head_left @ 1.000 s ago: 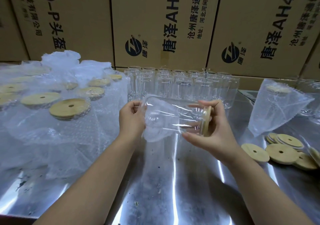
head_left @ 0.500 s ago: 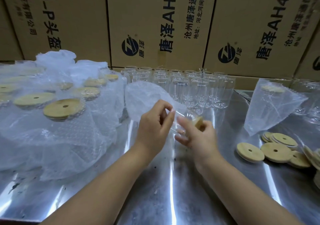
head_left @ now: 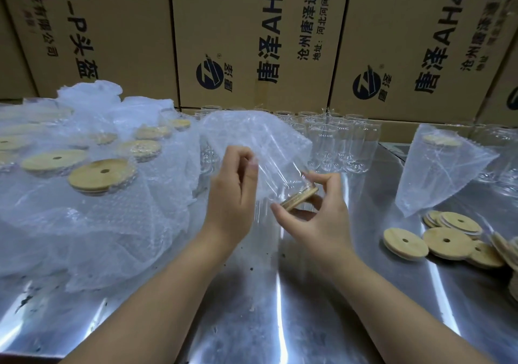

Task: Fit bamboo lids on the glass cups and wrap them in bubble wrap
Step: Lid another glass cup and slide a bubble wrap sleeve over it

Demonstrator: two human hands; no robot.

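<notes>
Hands over steel table [head_left: 280, 307] | left hand [head_left: 232, 195] pinches bubble wrap [head_left: 252, 136] | right hand [head_left: 316, 215] fingers pinch bamboo lid [head_left: 300, 198]

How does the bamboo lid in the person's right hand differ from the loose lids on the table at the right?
The held lid is tilted edge-on between the right hand fingers, under bubble wrap; the loose lids lie flat, bare and overlapping on the metal table. The loose lids show a centre hole; the held lid's face is hidden. Both are round, pale bamboo.

Two hands [head_left: 232, 195]; three cartons [head_left: 252, 35]; many cups [head_left: 336, 139].
</notes>
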